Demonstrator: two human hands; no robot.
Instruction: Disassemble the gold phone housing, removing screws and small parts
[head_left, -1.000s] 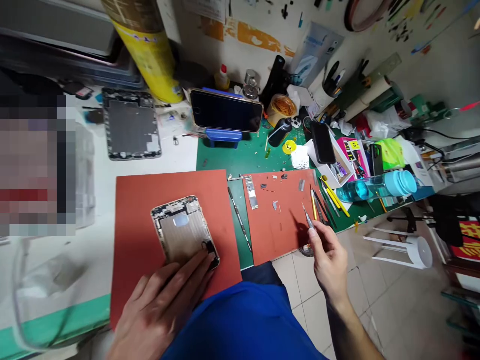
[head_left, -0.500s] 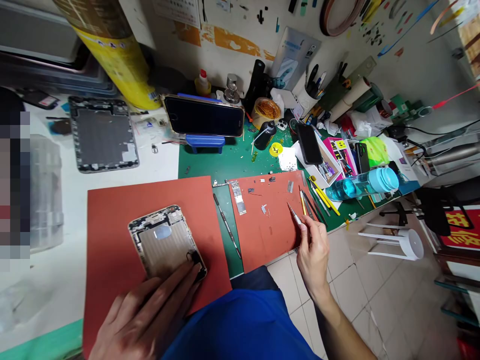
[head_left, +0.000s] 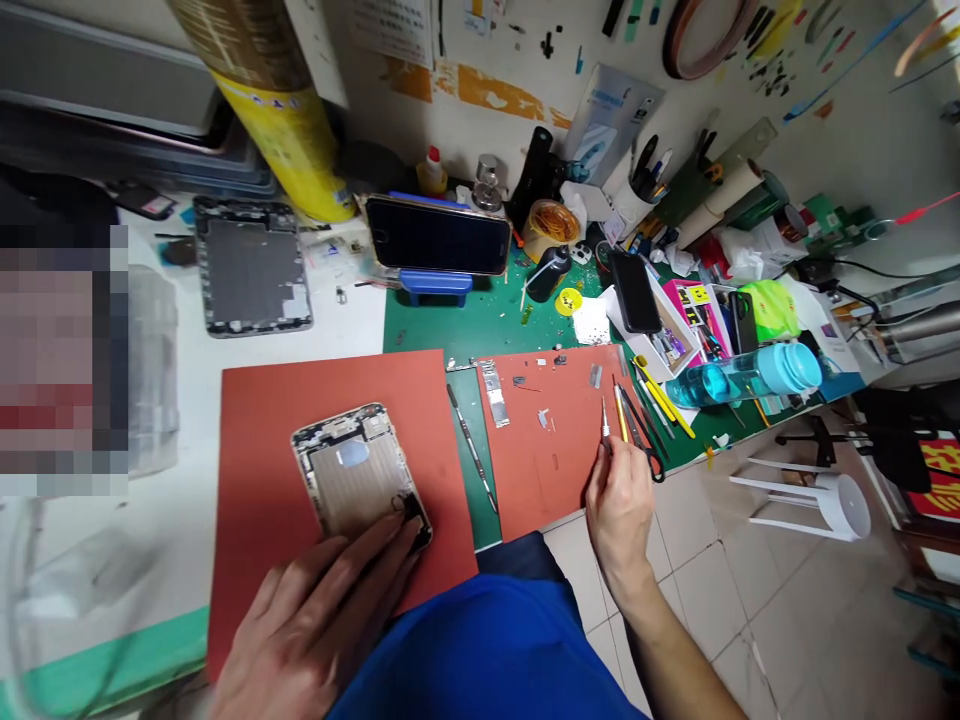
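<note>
An opened phone housing [head_left: 360, 480], with a metal inside and dark parts around its rim, lies tilted on the left red mat [head_left: 255, 440]. My left hand [head_left: 315, 610] rests over its lower end, fingers stretched out and together; the thumb is hidden. My right hand [head_left: 622, 500] is closed around a slim precision screwdriver [head_left: 606, 425], its thin end pointing away from me over the right edge of the other red mat [head_left: 525, 490]. Most of the handle is inside the fingers. Beside this hand lie a yellow-handled tool [head_left: 620, 412] and scissors [head_left: 657, 468].
Between the mats lies a double-ended metal tool [head_left: 472, 450]. A logic board [head_left: 495, 395] and several tiny parts sit on the right mat. Behind are a phone on a blue stand [head_left: 435, 288], a dark bottle [head_left: 549, 272] and a water bottle [head_left: 750, 375]. Another person is at far left.
The view has shifted, so the bench appears farther right. My right hand has turned the screwdriver from slanting left to pointing nearly straight away. The left hand stays on the phone housing.
</note>
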